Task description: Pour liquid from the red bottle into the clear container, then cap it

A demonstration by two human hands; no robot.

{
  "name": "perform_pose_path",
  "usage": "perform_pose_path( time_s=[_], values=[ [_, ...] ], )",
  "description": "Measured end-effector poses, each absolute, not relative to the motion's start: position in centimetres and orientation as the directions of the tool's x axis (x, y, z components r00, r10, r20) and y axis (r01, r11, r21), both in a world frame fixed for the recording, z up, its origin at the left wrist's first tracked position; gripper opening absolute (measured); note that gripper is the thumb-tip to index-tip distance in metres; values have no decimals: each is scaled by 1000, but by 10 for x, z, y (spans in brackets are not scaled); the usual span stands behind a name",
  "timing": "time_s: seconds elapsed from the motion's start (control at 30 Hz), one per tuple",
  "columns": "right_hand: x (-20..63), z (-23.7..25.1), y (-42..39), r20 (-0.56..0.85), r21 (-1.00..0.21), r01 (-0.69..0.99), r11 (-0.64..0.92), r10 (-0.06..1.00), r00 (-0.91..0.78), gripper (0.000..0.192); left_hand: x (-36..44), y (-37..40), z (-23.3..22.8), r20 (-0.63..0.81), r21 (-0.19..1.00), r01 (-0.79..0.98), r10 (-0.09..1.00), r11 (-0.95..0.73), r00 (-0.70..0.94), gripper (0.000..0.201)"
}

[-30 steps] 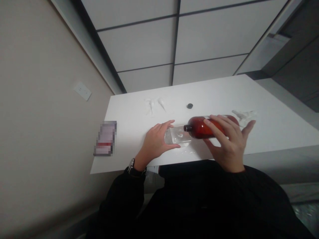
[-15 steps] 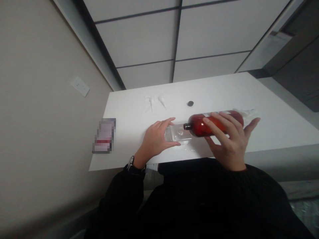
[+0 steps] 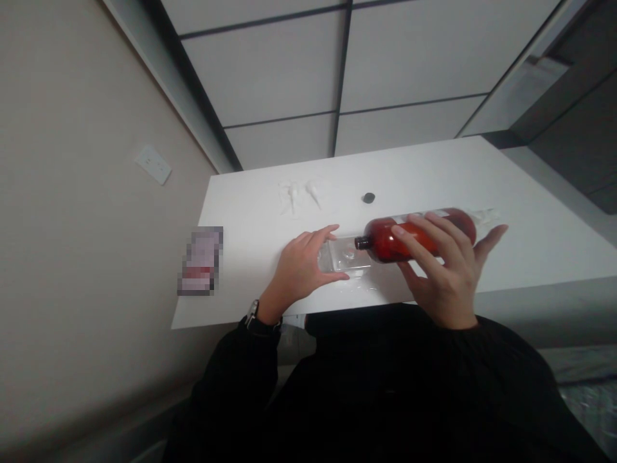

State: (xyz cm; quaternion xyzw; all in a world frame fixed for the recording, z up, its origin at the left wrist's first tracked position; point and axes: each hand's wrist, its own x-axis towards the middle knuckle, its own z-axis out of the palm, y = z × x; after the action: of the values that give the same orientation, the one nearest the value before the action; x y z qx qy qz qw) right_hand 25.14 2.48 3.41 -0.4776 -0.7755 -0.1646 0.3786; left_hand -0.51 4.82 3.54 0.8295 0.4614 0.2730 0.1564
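Observation:
My left hand [image 3: 299, 267] grips a clear square-sided bottle [image 3: 351, 257] on the white table, thumb and fingers on opposite sides. My right hand [image 3: 448, 276] is wrapped round a large amber-red bottle [image 3: 383, 241], which it holds tipped almost level, neck to the left. The uncapped dark mouth hangs over the clear bottle's opening. Whether liquid is flowing cannot be made out. Beyond the bottles lies a small dark cap [image 3: 369, 197]. Two white pump or nozzle tops, one [image 3: 292, 193] left of the other [image 3: 313, 191], lie farther back.
Crumpled clear wrap [image 3: 486, 217] lies behind the red bottle's base. Wet-looking shiny marks show on the white table [image 3: 409, 177] near the clear bottle. A blurred-out rectangular object [image 3: 201, 260] is at the left end. A wall with an outlet [image 3: 153, 165] stands left; panelled doors stand behind.
The red bottle's base has risen slightly in my right hand, its neck staying over the clear bottle. My left hand keeps its place. The view has shifted slightly.

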Motion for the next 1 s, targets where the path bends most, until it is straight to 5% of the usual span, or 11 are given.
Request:
perform_pose_path(
  time_s=[0.73, 1.0],
  values=[
    [253, 37, 24, 694, -227, 856, 464, 693, -192, 56, -5, 48, 36, 306, 504, 686, 852, -524, 426, 89],
    [253, 38, 24, 712, -148, 873, 465, 663, -233, 62, -6, 48, 35, 306, 516, 679, 853, -522, 423, 87]
  ],
)
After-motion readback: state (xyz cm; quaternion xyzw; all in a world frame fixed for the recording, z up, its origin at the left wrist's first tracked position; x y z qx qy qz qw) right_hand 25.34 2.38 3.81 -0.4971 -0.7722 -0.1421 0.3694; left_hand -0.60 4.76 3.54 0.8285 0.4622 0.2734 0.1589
